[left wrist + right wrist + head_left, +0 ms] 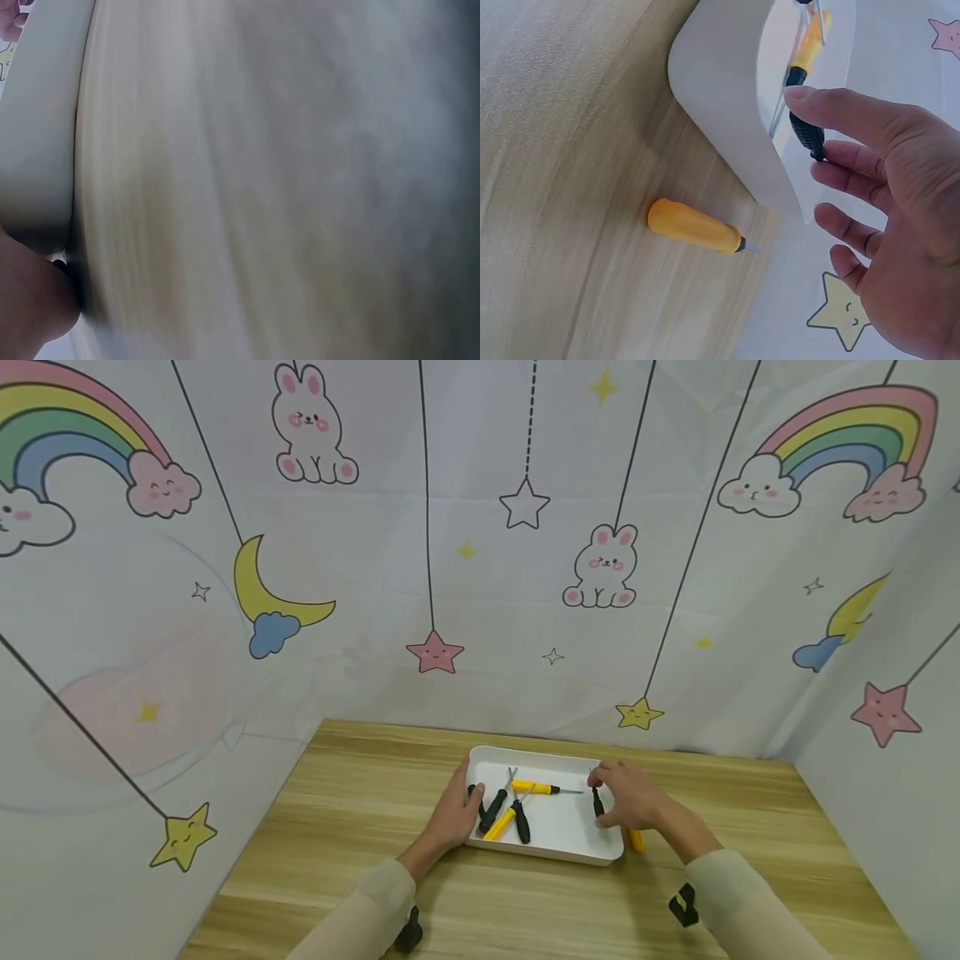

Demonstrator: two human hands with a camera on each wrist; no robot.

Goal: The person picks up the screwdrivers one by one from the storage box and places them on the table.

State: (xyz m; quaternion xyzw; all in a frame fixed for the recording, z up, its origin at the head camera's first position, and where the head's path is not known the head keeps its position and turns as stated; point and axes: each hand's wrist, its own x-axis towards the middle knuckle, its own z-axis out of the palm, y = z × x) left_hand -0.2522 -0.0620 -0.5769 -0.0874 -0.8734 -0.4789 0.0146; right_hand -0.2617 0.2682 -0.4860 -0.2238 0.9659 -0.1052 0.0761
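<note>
A white tray [558, 839] on the table holds several screwdrivers with yellow or black handles. My left hand [452, 810] grips its left rim, with the thumb over the edge. In the left wrist view, only part of that hand [34, 300] shows against the tray wall [41, 135]. At the tray's right end my right hand [633, 795] pinches a small black-handled screwdriver [808, 136] between thumb and fingertips; the other fingers are loosely bent. A yellow-handled screwdriver [547, 787] lies across the tray's far part, and other tools, including a black-handled one [522, 821], crowd its left half.
Outside the tray, by its right side, a yellow-handled tool [694, 226] lies on the wooden table [360, 777]. A white cloth [495, 585] printed with rabbits, stars and rainbows hangs behind the table and at its sides.
</note>
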